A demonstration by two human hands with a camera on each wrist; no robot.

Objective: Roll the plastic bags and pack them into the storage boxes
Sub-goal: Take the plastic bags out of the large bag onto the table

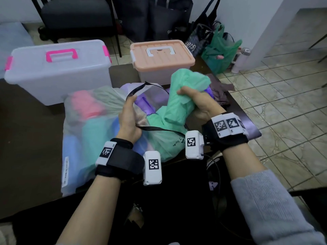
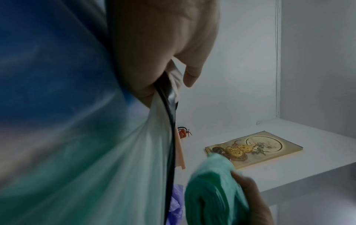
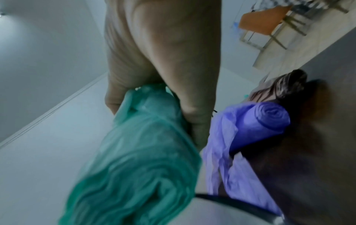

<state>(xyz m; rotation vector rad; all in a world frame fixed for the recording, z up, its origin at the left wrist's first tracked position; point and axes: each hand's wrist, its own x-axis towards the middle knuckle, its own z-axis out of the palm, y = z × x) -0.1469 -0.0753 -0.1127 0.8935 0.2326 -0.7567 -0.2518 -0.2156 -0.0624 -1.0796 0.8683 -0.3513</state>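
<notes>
A large clear sack (image 1: 92, 124) with a black drawstring lies on the dark table (image 1: 31, 138), stuffed with pink, blue, green and purple bags. My left hand (image 1: 129, 117) (image 2: 163, 53) grips the sack's rim and drawstring. My right hand (image 1: 196, 101) (image 3: 154, 76) grips a crumpled green bag (image 1: 184, 92) (image 3: 138, 152) (image 2: 213, 191) lifted above the sack's mouth. A rolled purple bag (image 3: 260, 121) lies on the table to the right of it. Two lidded storage boxes stand behind: a clear box with pink handle (image 1: 56, 71) and a box with a peach lid (image 1: 162, 57).
A dark crumpled bag (image 1: 221, 91) lies at the table's right edge. On the tiled floor beyond stand a green bag (image 1: 221, 52), dark tote bags (image 1: 159, 18), a black chair (image 1: 76, 16) and a bottle (image 1: 240, 59).
</notes>
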